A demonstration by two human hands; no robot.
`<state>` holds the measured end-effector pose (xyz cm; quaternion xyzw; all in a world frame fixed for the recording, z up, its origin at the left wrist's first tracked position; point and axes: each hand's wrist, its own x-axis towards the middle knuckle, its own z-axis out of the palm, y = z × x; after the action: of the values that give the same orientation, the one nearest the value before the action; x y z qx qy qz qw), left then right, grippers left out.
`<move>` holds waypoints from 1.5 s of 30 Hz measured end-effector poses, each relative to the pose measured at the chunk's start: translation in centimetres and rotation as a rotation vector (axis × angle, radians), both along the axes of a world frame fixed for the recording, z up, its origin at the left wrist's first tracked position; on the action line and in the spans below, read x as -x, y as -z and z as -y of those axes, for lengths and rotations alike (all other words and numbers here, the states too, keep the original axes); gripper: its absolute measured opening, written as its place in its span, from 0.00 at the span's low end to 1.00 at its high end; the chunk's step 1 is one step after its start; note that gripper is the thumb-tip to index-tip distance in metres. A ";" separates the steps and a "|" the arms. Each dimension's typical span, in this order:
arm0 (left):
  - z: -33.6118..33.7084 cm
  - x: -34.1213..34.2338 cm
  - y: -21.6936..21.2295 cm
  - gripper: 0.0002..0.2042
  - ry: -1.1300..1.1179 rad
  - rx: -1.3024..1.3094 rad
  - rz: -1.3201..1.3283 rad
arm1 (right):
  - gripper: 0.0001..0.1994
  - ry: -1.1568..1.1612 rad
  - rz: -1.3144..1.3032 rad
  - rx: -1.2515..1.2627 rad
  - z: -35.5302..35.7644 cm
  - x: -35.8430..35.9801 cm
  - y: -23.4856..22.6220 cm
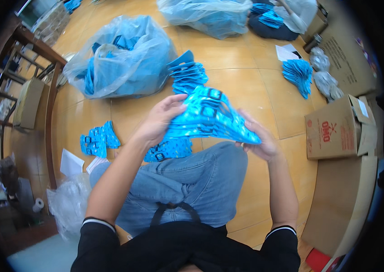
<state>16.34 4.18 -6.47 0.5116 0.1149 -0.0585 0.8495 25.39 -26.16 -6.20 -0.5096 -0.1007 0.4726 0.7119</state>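
Note:
Between my hands, above my crossed legs, is a stack of blue patterned straps with black buckles [208, 119], which look like sandal uppers. My left hand [161, 119] grips the stack's left end, thumb on top. At the other end my right hand [262, 139] holds the lower right edge, its fingers partly hidden behind the pieces. Just beyond lies a fanned pile of blue pieces [188, 76] on the floor. A similar buckled bundle [174, 150] rests by my lap, partly covered by my leg. Further left is a small buckled group [94, 142].
Large clear plastic bags [155, 59] of blue pieces stand ahead. Another blue pile [297, 76] lies far right, near cardboard boxes [330, 129]. A seated person [303, 16] is at the far right, with blue pieces. A wooden frame [52, 118] and crumpled plastic [70, 199] are at left.

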 end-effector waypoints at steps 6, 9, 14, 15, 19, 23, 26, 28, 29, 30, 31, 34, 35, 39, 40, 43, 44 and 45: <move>4.9 -4.2 12.3 0.23 -0.106 -0.541 0.054 | 0.29 0.019 0.359 0.458 -1.3 -5.9 12.4; 7.5 -4.1 14.5 0.22 -0.354 -1.060 0.091 | 0.25 0.129 0.340 0.533 0.6 -5.8 18.4; 6.1 2.1 11.7 0.15 -0.300 -0.946 0.161 | 0.23 0.205 0.456 0.768 1.6 -5.4 21.0; 4.6 3.9 11.0 0.14 -0.336 -0.976 0.061 | 0.23 0.190 0.702 0.911 1.3 -5.2 19.9; -1.3 10.0 9.3 0.15 -0.466 -1.415 -0.165 | 0.22 0.372 1.069 0.878 -3.8 -3.9 12.9; -2.7 12.3 10.0 0.19 -0.237 -1.605 -0.450 | 0.24 -0.225 0.920 0.575 -13.4 3.1 10.5; -2.4 12.4 10.8 0.17 -0.187 -1.587 -0.526 | 0.30 -0.347 1.126 0.873 -18.3 8.1 12.0; -2.6 12.7 10.7 0.14 -0.197 -1.558 -0.503 | 0.33 -0.299 1.106 1.002 -18.9 9.8 12.7; -2.7 13.0 10.3 0.14 -0.208 -1.541 -0.444 | 0.30 -0.181 1.116 0.954 -18.7 10.4 12.9; -2.9 13.4 9.7 0.13 -0.199 -1.507 -0.406 | 0.28 -0.153 1.114 0.911 -18.3 10.6 12.7; -3.0 14.0 8.9 0.12 -0.191 -1.418 -0.343 | 0.26 -0.096 1.110 0.873 -17.7 10.7 12.3; -3.6 15.4 5.1 0.11 -0.236 -0.955 -0.160 | 0.18 0.044 0.888 0.563 -15.8 10.8 9.4; -3.7 15.6 3.5 0.11 -0.287 -0.911 -0.059 | 0.15 0.089 0.743 0.462 -15.6 10.6 7.9; -3.8 16.3 -2.7 0.10 -0.416 -0.866 0.305 | 0.09 0.250 0.678 0.176 -13.8 11.1 0.6; -4.1 15.9 -4.1 0.10 -0.440 -0.894 0.407 | 0.07 0.276 0.748 0.146 -13.8 11.0 -1.2; -4.9 14.8 -7.6 0.10 -0.528 -0.988 0.593 | 0.05 0.384 0.956 0.009 -14.7 10.4 -5.7; -5.1 14.6 -8.6 0.10 -0.550 -1.024 0.650 | 0.05 0.421 1.018 -0.041 -15.0 10.3 -6.8; -5.3 14.5 -9.4 0.10 -0.571 -1.026 0.654 | 0.04 0.431 1.040 -0.120 -15.2 10.2 -7.8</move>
<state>1.88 9.44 2.89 0.7914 -0.0044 0.3884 0.4720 15.18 -10.93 1.57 -0.6430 -0.3586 -0.0033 0.6767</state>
